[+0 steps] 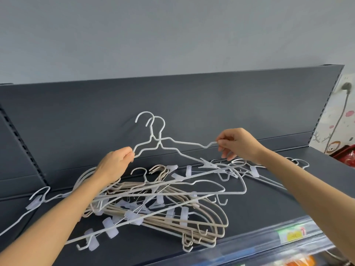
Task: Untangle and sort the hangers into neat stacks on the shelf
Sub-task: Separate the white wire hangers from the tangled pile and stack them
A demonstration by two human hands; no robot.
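- Left hand (115, 160) grips the left shoulder end of two white hangers (159, 134), fingers curled round the wire.
- Right hand (238, 144) pinches the right shoulder end; hands well apart.
- These two are raised above the shelf (269, 212), hooks up, necks crossed.
- Their lower parts run into the tangle.
- Tangled pile on the shelf below: beige hangers (207, 234) bunched together, white clip hangers (110, 228) across them.
- More white hangers lie behind the right wrist.

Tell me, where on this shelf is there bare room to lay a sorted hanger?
Bare shelf lies at the front right, between the beige hangers and the price rail. Middle and left are crowded with tangled clip hangers; more white hangers lie at the rear right, beneath the right hand.
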